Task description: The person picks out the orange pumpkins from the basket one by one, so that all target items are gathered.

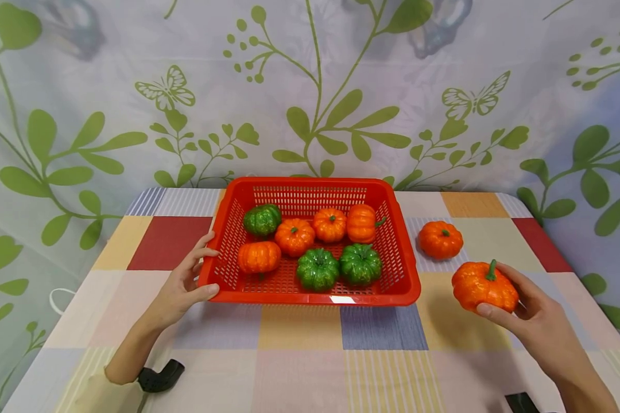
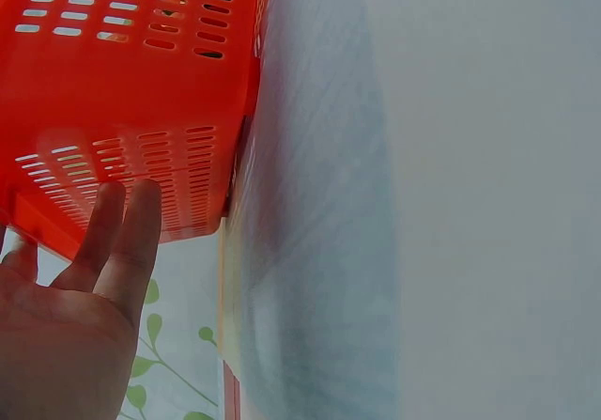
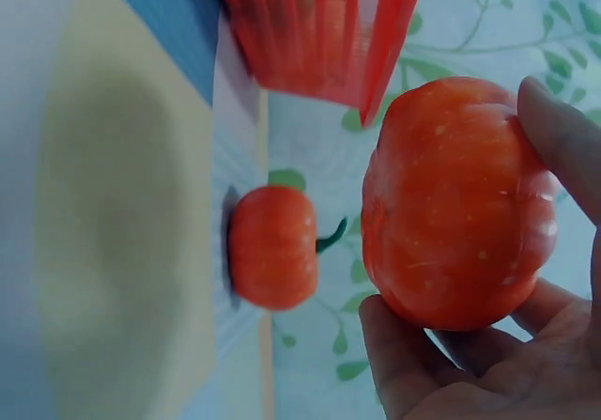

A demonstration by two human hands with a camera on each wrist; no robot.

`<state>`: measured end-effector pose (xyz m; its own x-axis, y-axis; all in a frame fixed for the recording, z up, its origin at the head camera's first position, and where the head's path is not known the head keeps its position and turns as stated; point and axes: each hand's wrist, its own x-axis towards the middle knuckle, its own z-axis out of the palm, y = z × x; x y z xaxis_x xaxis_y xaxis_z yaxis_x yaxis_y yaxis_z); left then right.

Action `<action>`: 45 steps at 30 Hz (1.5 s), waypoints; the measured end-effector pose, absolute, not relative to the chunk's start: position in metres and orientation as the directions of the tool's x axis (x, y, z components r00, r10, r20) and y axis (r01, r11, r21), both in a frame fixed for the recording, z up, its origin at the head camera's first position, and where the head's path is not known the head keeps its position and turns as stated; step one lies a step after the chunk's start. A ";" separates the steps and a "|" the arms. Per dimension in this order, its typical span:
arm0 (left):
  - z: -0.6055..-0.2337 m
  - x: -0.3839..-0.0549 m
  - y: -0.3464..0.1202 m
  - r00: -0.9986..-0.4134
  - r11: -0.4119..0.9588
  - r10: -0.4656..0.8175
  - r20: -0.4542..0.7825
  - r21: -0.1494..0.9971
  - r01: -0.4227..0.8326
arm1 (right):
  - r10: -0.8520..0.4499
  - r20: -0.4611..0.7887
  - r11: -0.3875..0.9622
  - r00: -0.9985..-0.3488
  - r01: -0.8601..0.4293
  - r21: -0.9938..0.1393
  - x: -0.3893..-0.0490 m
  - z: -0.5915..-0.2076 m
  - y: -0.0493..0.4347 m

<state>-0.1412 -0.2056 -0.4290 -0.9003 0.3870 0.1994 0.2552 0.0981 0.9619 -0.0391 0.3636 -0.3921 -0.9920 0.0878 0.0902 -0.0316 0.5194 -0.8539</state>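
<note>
A red plastic basket (image 1: 310, 299) holds several small pumpkins, orange ones such as the orange pumpkin (image 1: 294, 237) and green ones such as the green pumpkin (image 1: 317, 269). At its left end, my left hand (image 1: 178, 292) holds the rim, thumb at the front corner; in the left wrist view, fingers (image 2: 131, 251) lie against the outer wall. To the right of the basket, my right hand (image 1: 539, 321) grips a larger orange pumpkin (image 1: 483, 287) with a green stem, raised above the table. Another orange pumpkin (image 1: 441, 240) sits on the cloth just beyond it.
A patchwork-patterned cloth covers the table (image 1: 299, 373). Behind it hangs a curtain (image 1: 196, 143) printed with green leaves and butterflies. A white loop (image 1: 57, 301), like a cord, shows past the table's left edge.
</note>
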 end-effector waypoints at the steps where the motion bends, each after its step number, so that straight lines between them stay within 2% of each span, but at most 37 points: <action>1: -0.429 -0.141 -0.206 -0.901 0.096 0.387 0.198 0.963 0.253 | 0.090 0.086 0.501 -0.992 -0.030 -0.865 -0.040 -0.394 0.367; 6: -0.430 -0.141 -0.206 -0.897 0.081 0.393 0.203 0.964 0.253 | 0.129 0.078 0.490 -0.989 -0.005 -0.872 -0.044 -0.400 0.379; 10: -0.429 -0.141 -0.206 -0.893 0.072 0.399 0.208 0.964 0.257 | 0.164 0.069 0.532 -0.984 0.030 -0.846 -0.048 -0.404 0.386; 19: -0.429 -0.144 -0.204 -0.897 0.092 0.390 0.206 0.961 0.261 | 0.275 -0.018 0.584 -0.961 0.182 -0.791 -0.072 -0.409 0.405; 27: -0.428 -0.143 -0.204 -0.896 0.075 0.394 0.202 0.965 0.251 | 0.248 -0.031 0.613 -0.968 0.181 -0.769 -0.093 -0.418 0.427; 37: -0.430 -0.140 -0.205 -0.894 0.073 0.392 0.219 0.961 0.268 | 0.270 -0.102 0.607 -0.958 0.251 -0.754 -0.119 -0.419 0.433; 45: -0.429 -0.141 -0.206 -0.896 0.080 0.394 0.205 0.963 0.256 | 0.274 -0.084 0.608 -0.958 0.240 -0.757 -0.132 -0.425 0.432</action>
<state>-0.1411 -0.2057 -0.4293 -0.8961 0.3937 0.2050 0.2555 0.0800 0.9635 -0.1319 0.4322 -0.4252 -0.9580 0.2742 -0.0838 0.2402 0.6082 -0.7565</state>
